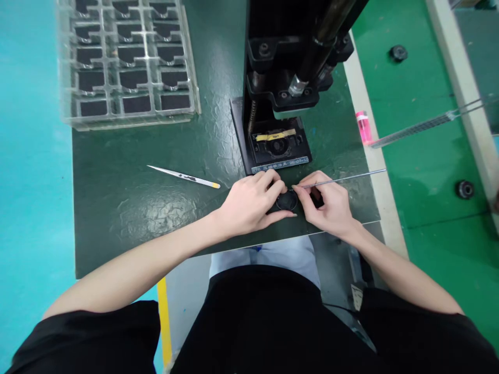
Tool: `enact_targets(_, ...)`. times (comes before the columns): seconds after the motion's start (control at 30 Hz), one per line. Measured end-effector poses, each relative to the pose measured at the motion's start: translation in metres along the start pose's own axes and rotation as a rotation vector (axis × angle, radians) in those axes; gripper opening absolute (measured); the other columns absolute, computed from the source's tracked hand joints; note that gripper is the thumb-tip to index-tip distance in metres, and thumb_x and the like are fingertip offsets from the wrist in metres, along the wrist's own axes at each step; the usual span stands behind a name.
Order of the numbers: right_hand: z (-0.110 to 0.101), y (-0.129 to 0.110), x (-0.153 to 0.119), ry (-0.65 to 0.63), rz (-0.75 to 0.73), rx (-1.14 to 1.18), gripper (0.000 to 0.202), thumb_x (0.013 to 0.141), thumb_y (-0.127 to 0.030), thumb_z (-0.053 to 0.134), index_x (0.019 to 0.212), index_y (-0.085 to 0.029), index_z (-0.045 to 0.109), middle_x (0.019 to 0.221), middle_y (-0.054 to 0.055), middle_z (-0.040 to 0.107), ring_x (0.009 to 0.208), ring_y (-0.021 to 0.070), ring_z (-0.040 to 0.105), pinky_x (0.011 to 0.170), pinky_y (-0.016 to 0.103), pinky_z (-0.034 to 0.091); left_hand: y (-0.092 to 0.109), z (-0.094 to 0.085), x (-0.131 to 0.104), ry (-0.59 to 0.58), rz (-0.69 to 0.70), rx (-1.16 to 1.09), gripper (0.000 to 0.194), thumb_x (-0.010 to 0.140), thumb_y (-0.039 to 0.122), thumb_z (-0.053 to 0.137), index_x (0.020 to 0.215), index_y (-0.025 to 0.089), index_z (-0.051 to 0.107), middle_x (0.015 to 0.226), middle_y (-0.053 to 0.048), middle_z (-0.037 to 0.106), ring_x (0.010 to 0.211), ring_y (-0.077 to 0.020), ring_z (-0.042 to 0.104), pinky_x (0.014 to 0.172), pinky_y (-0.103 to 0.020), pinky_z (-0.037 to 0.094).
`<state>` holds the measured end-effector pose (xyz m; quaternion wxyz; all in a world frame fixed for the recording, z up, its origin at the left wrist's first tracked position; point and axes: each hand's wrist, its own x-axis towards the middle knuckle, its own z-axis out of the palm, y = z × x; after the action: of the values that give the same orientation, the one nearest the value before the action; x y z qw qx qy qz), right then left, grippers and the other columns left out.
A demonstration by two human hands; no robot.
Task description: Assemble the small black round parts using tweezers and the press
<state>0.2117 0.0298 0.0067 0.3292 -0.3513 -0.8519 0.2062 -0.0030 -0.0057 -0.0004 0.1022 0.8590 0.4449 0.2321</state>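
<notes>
My left hand (pixel 255 201) curls round a small round black part (pixel 287 201) with a thin shiny rim, thumb on its near side and fingers on its far side. In a pinch, my right hand (pixel 325 202) holds a thin metal rod (pixel 358 176); the rod's inner end is at the far edge of the round part, and its other end points right. Both hands are low over the table, just in front of the black press (pixel 276 148). The fingertips partly cover the contact between rod and part.
White tweezers (pixel 185 176) with a yellow end lie left of my hands. Stacked clear plastic trays (pixel 128 122) with dark pieces in their pockets stand at the back left. The press column rises ahead. A pink-labelled item (pixel 364 128) sits at the table's right edge.
</notes>
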Motion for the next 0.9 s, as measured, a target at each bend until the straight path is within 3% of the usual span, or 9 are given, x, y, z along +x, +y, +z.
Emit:
enact_targets(0.27,0.000,0.000,0.001,-0.010,-0.081,-0.043,0.011,0.096,-0.012,0.061,0.090,-0.021,0.058,0.074,0.001,0.060,0.068,0.0154,0.056,0.059,0.030,0.044,0.000,0.001,0.000,0.003,0.013,0.016,0.054,0.098,0.067,0.051,0.108,0.014,0.061,0.105,-0.009,0.065,0.080,-0.0199,0.064,0.067,-0.032,0.050)
enact_targets(0.4,-0.002,-0.003,0.006,-0.093,-0.154,-0.154,0.010,0.098,-0.014,0.058,0.090,-0.020,0.058,0.080,0.004,0.065,0.074,0.0187,0.057,0.065,0.033,0.047,0.001,0.000,0.001,-0.013,0.008,0.031,0.054,0.099,0.066,0.051,0.106,0.014,0.061,0.106,-0.010,0.066,0.082,-0.0210,0.064,0.069,-0.033,0.051)
enact_targets(0.7,0.006,-0.003,0.010,-0.106,-0.185,-0.140,0.018,0.099,-0.013,0.051,0.083,-0.021,0.054,0.074,0.002,0.058,0.069,0.0180,0.050,0.063,0.034,0.043,0.001,0.001,0.000,-0.002,0.020,0.019,0.055,0.100,0.065,0.048,0.103,0.012,0.063,0.106,-0.011,0.068,0.084,-0.0215,0.065,0.071,-0.033,0.052)
enact_targets(0.8,0.006,-0.004,0.009,-0.082,-0.151,-0.071,0.017,0.098,-0.015,0.055,0.082,-0.021,0.056,0.075,0.002,0.061,0.070,0.0168,0.055,0.064,0.032,0.046,0.002,0.001,0.000,0.012,0.033,0.017,0.054,0.100,0.064,0.050,0.103,0.013,0.064,0.105,-0.010,0.068,0.083,-0.0210,0.066,0.070,-0.033,0.051)
enact_targets(0.9,-0.003,-0.007,0.008,0.109,0.008,0.017,0.015,0.101,-0.021,0.056,0.086,-0.021,0.058,0.077,0.001,0.062,0.067,0.0138,0.058,0.058,0.028,0.047,0.002,0.002,0.000,0.044,0.037,0.019,0.053,0.097,0.065,0.056,0.102,0.013,0.064,0.102,-0.009,0.068,0.081,-0.0209,0.067,0.068,-0.033,0.051)
